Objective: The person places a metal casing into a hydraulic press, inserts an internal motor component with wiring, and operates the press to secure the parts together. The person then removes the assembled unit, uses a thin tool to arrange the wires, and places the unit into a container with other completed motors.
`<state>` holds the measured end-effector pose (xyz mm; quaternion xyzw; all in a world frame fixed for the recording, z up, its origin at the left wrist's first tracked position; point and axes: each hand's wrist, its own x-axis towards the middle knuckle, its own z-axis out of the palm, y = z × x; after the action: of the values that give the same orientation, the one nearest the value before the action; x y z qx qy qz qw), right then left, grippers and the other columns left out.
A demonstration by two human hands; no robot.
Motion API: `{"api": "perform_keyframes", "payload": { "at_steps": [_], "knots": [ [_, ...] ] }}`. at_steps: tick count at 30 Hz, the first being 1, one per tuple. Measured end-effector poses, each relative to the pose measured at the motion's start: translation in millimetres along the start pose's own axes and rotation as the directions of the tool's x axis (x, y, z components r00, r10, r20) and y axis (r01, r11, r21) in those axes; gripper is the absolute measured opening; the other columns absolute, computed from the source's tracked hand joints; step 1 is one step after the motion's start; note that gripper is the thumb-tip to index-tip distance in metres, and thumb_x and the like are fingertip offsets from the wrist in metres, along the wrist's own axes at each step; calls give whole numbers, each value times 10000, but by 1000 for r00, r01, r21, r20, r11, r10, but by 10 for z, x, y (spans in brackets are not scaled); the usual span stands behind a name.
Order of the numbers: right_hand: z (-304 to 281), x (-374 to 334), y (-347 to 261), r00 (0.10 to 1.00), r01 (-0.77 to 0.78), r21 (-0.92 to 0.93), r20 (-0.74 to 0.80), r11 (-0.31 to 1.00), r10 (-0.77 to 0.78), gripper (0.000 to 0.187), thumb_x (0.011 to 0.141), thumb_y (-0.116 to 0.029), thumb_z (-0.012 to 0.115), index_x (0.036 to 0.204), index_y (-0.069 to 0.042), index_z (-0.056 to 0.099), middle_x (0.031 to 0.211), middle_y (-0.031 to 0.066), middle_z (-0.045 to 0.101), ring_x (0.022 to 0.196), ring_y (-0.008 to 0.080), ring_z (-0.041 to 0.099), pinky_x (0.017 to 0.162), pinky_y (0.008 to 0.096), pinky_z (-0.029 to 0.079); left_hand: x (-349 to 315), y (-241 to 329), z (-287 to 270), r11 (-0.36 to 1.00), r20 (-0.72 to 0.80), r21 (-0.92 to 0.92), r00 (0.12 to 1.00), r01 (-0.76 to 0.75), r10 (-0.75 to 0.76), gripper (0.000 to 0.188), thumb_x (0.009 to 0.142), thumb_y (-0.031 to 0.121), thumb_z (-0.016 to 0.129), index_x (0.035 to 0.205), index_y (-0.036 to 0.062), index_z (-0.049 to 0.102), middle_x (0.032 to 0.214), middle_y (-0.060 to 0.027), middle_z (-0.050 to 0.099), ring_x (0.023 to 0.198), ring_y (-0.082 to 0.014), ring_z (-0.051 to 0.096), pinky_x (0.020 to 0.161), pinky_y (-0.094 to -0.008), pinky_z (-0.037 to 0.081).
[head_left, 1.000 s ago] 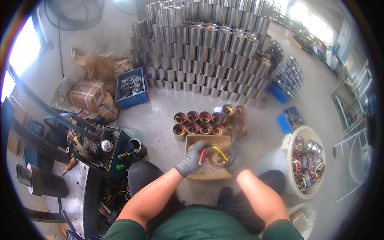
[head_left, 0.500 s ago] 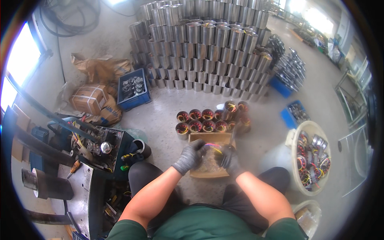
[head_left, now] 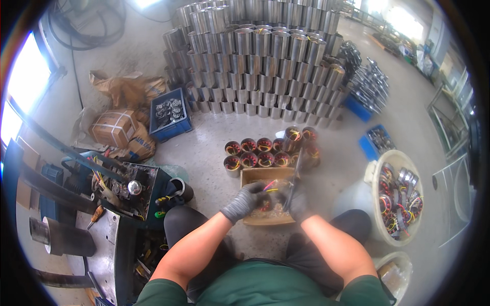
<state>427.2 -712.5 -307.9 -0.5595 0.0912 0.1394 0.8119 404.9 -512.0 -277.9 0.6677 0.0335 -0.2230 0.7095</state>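
Observation:
My gloved left hand [head_left: 249, 199] is closed on a bundle of pink and yellow wires [head_left: 271, 185] above a shallow tan box [head_left: 265, 222]. Just under those fingers shows a dark red part [head_left: 264, 206], apparently a wound motor stator; my hand covers much of it. My right hand [head_left: 300, 203], in a grey glove too, is wrapped round a long dark tool [head_left: 294, 183] that stands almost upright beside the wires. Blur hides the tool's exact kind. Scraps lie on the bottom of the box.
Beyond the box stand rows of stators in metal cylinders [head_left: 264, 159]. Behind them rises a stack of steel tubes [head_left: 260, 69]. A white tub [head_left: 374, 178] of stators is at my right, a machine with a metal plate [head_left: 104, 237] at my left. A blue crate [head_left: 171, 130] stands farther back.
The dark tool in my right hand has swung upright beside the wires. My left hand stays nearly in place, and the red part now shows below it.

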Motion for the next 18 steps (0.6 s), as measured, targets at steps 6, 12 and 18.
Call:
{"api": "perform_keyframes", "payload": {
  "at_steps": [6, 12, 18],
  "knots": [
    [60, -46, -104, 994, -40, -42, -107, 998, 35, 441, 852, 28, 691, 1200, -74, 440, 818, 116, 644, 628, 227, 688, 472, 316, 552, 1, -37, -1, 984, -35, -174, 999, -21, 16, 262, 990, 192, 608, 1177, 12, 640, 864, -28, 640, 672, -91, 560, 609, -245, 484],
    [6, 21, -10, 997, -79, -204, -42, 976, 72, 358, 888, -123, 724, 1155, -139, 486, 758, 58, 599, 562, 167, 589, 460, 286, 469, 36, -86, 6, 982, -128, -191, 991, 3, -28, 218, 1014, 185, 571, 1160, 40, 643, 803, -32, 639, 588, -89, 527, 535, -233, 437],
    [22, -206, -64, 872, -478, 88, 165, 874, 460, 372, 906, -264, 748, 1165, -223, 484, 746, 15, 565, 556, 134, 560, 451, 294, 454, 64, -78, -98, 965, -245, -263, 967, -4, -63, 188, 1007, 153, 563, 1125, 28, 640, 826, -6, 635, 655, -90, 546, 587, -252, 464]
  ]
}}
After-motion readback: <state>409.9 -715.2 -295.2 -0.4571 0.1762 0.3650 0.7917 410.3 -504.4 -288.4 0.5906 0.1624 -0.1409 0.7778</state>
